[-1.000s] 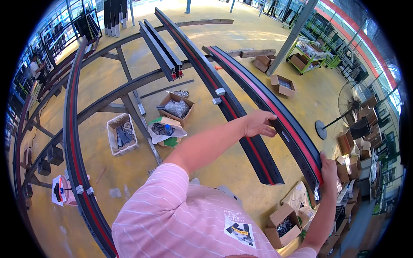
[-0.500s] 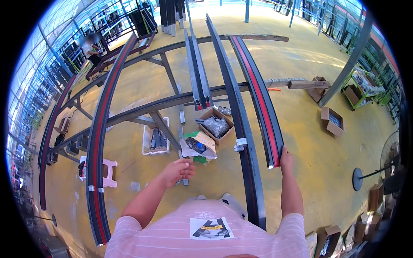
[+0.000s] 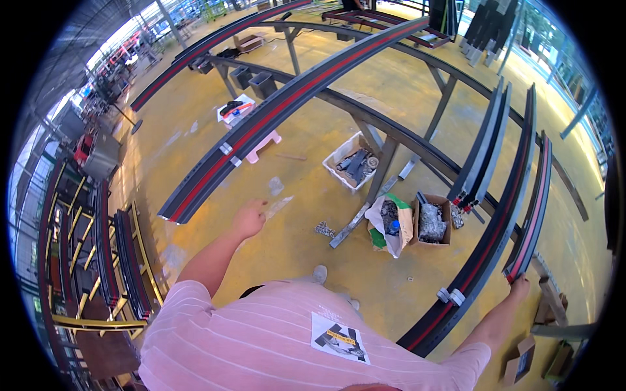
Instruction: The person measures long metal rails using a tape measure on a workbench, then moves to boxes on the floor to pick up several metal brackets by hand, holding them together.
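Note:
My right hand (image 3: 520,287) is closed around the near end of a dark metal rail with a red strip (image 3: 532,218). Beside it, a longer dark rail (image 3: 486,254) with a red strip carries small silver clips (image 3: 450,297) near its close end. My left hand (image 3: 250,218) hangs empty over the floor, fingers loosely bent and partly apart. The nearest thing to it is another long dark rail with a red strip (image 3: 274,117), which also has silver clips (image 3: 229,154). These rails lie across a metal rack (image 3: 365,111).
Below the rack are a white bin (image 3: 331,166) of metal parts, an open sack (image 3: 405,228) and a cardboard box (image 3: 445,241). A pink stool (image 3: 264,144) stands under the left rail. More rails rest on a yellow-framed rack (image 3: 140,260) at left. Grey profiles (image 3: 482,140) lie across the rack.
My view has turned left, so the rack and rails have swung to the right. My right hand still grips the same rail end. My left hand remains empty, its fingers more bent.

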{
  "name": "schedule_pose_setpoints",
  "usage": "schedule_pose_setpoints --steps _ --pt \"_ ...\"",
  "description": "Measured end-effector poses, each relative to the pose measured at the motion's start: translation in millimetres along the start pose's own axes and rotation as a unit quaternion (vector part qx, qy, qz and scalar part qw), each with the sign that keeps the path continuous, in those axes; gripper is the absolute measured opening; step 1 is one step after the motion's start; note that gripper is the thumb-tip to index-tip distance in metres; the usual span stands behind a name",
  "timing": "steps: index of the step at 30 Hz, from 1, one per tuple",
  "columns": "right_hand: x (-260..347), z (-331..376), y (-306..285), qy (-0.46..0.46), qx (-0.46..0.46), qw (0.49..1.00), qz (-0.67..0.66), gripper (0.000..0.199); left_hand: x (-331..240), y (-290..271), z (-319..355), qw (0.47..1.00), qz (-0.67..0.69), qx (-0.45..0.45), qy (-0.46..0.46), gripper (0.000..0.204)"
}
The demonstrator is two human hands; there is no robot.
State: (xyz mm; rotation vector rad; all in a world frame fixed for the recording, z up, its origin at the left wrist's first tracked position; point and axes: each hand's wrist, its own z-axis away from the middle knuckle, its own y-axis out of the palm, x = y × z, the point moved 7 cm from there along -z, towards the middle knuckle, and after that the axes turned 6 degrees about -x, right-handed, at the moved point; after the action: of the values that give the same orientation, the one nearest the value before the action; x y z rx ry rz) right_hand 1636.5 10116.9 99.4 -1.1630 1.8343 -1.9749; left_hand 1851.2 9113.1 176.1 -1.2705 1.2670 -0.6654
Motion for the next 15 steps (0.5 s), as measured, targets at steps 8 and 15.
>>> schedule_pose_setpoints --steps 8,15 --pt "162.1 72.8 -93.7 -0.209 -0.029 0.977 -0.044 0.041 147.5 -196.9 14.9 0.932 -0.278 -0.143 -0.185 0.053" --pt "427.7 404.7 -48.3 -0.296 0.179 0.909 -0.233 0.033 228.9 -173.8 -11.0 0.978 -0.089 0.088 -0.168 0.040"
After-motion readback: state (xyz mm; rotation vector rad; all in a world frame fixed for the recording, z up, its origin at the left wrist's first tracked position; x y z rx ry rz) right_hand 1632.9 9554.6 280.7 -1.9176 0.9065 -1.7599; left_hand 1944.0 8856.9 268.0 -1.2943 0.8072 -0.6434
